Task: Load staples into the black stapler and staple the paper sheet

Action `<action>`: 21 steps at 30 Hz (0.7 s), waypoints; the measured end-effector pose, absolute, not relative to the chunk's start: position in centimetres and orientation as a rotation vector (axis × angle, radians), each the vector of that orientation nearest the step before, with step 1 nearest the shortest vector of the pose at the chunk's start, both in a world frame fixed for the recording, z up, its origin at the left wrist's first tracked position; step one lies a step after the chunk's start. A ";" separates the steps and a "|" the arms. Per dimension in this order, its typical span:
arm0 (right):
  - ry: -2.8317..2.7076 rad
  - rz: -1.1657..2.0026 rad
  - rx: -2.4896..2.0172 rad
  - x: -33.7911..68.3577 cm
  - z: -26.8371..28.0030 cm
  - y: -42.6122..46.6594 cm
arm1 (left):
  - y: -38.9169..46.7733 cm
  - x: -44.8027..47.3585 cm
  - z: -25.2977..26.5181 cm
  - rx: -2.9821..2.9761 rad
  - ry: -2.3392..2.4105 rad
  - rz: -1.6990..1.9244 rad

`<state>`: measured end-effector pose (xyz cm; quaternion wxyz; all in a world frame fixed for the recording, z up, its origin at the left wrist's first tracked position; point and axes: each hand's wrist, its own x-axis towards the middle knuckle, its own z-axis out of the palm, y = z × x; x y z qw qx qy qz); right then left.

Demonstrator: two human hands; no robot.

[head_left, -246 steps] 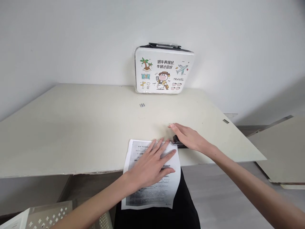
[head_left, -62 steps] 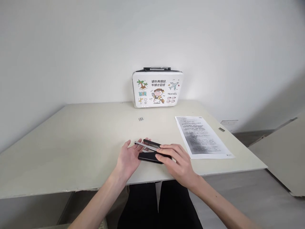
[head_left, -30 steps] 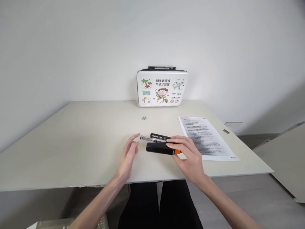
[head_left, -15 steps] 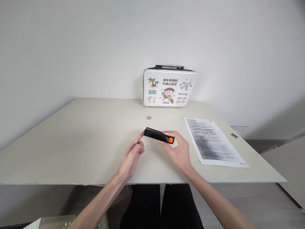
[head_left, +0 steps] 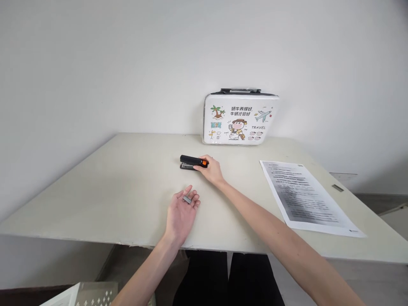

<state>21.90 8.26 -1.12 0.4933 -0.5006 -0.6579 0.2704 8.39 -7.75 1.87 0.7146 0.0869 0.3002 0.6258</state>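
Note:
My left hand [head_left: 182, 214] is turned palm up above the near part of the table, its fingers slightly curled. A small grey strip of staples [head_left: 187, 199] lies across those fingers. Farther from me, my right hand [head_left: 210, 169] grips a black stapler [head_left: 190, 160] by its orange-marked right end. The stapler is low at the tabletop, its jaw facing left with a gap between the top arm and the base. My right hand covers the spot just behind it.
A printed sheet [head_left: 306, 199] lies on the right of the table [head_left: 105, 191]. Beyond it, another grey staple strip [head_left: 337, 188] sits near the right edge. A white cartoon case [head_left: 240, 121] stands against the wall. A perforated container [head_left: 98, 293] is below at the lower left.
The stapler went from raised between both hands to farther off and lower, still in my right hand. My left hand came away from it and turned palm up, showing the staple strip. The view shifted left.

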 end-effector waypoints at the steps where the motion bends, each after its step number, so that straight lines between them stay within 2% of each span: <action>1: -1.607 0.646 -1.221 21.8 -1.2 8.9 | -7.8 8.3 1.9 0.183 0.659 1.385; 6: -1.658 0.549 -1.240 22.4 0.0 8.5 | -7.9 8.3 2.1 0.170 0.670 1.360; 13: -1.987 0.384 -0.928 23.9 2.9 -1.7 | -8.0 8.7 2.0 0.303 0.642 1.358; 16: -2.108 0.416 -1.000 24.3 2.9 -5.0 | -8.1 9.4 2.4 0.392 0.651 1.324; 21: -1.984 0.399 -1.111 25.8 2.5 -6.7 | -8.4 12.3 4.1 0.507 0.688 1.252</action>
